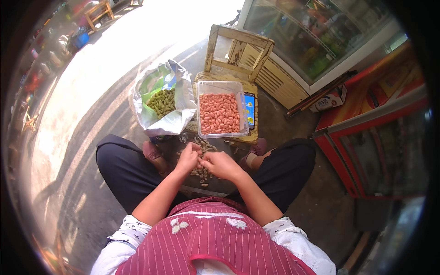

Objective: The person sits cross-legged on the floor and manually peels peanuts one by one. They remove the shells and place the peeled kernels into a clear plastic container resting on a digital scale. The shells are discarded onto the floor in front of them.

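Note:
My left hand (pixel 188 158) and my right hand (pixel 220 163) meet low between my knees, fingers curled and fingertips together. Whatever may be between the fingertips is too small and hidden to make out. Beneath them, peanut shells (pixel 203 175) lie scattered on the dark floor. Beyond the hands, a clear plastic box (pixel 222 135) holds many shelled pink peanuts (pixel 220 113). It rests on the seat of a worn yellow wooden chair (pixel 252 139). Left of the box, an open silvery sack (pixel 185 91) with a green inside contains greenish-brown unshelled peanuts (pixel 162 103).
A phone (pixel 250 111) with a lit screen lies partly under the box's right side. A glass-door cabinet (pixel 309 44) stands behind the chair. To the right are a red-framed glass cabinet (pixel 347 165) and a carton (pixel 328 99). A small wooden stool (pixel 99 15) and clutter line the far left.

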Tool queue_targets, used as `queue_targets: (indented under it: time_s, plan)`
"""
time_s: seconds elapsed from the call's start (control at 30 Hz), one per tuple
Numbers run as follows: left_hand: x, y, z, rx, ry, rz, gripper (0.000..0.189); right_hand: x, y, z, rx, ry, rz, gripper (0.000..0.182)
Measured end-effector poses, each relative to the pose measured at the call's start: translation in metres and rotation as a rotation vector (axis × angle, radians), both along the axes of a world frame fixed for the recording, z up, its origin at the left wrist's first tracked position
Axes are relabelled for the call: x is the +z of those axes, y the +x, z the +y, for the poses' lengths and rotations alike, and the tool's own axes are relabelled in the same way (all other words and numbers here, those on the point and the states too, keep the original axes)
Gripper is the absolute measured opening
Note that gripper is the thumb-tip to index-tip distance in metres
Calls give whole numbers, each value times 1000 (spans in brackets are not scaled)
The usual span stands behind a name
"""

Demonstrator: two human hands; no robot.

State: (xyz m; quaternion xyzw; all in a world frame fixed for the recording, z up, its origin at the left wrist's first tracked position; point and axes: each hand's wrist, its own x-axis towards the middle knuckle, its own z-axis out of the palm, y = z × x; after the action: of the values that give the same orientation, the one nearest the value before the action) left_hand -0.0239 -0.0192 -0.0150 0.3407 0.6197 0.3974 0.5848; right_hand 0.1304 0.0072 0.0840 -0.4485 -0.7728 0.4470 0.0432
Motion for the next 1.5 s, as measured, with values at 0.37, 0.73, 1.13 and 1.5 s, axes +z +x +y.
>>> queue_targets:
  time_s: [0.37,0.73,1.13,1.5]
  plan:
    - [12,9,5,-80,53,42,23,27,60,131,-581,574,414,20]
    - [23,-2,5,-10,-156,-265,21,-69,90,141,-771,659,-155,34]
    - [31,-3,6,24,-116,-282,17,-38,82,133,-913,687,105,32]
    - [55,-7,3,94,-186,-657,28,5,-6,1,-534,305,560,5]
